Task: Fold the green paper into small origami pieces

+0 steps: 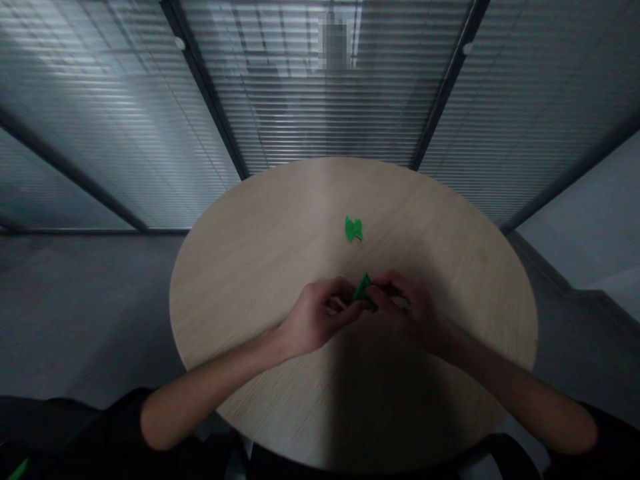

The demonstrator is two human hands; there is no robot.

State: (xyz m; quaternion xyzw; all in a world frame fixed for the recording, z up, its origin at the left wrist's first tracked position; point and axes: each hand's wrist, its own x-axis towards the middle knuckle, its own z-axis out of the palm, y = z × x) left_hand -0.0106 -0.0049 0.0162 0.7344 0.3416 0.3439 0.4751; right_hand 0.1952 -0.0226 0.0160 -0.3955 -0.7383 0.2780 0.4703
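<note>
My left hand (317, 317) and my right hand (405, 310) meet above the middle of the round table, both pinching a folded piece of green paper (365, 291) between their fingers. The paper has a pointed, triangular shape, and my fingers hide its lower part. Farther out on the tabletop, a small folded green paper shape (353, 229) lies on its own, apart from both hands. It has two wing-like lobes.
The round light-wood table (250, 280) fills the middle of the view. Behind it stand glass partitions with dark frames and slatted blinds (325, 93). Grey floor (85, 300) lies to the left. Dark chair backs or clothing show along the bottom edge.
</note>
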